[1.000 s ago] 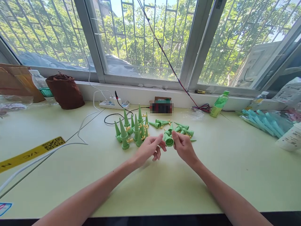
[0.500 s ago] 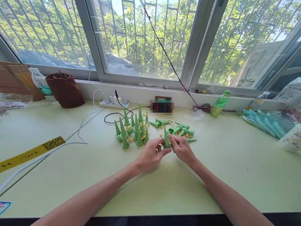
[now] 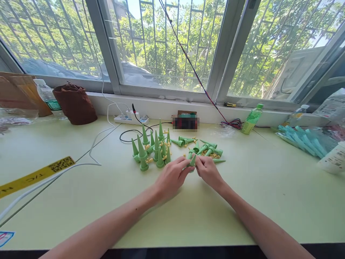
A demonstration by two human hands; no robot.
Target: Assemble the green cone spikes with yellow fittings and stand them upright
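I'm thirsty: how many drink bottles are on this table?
3: a green bottle right of the red wires, a clear bottle further right, and a green-labelled bottle left beside the brown bag. Others may be hidden.

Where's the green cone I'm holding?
Head view, centre: the green cone is pinched between the left hand and right hand, just in front of the loose cones.

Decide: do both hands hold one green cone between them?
Yes, the left hand and right hand both pinch the same green cone.
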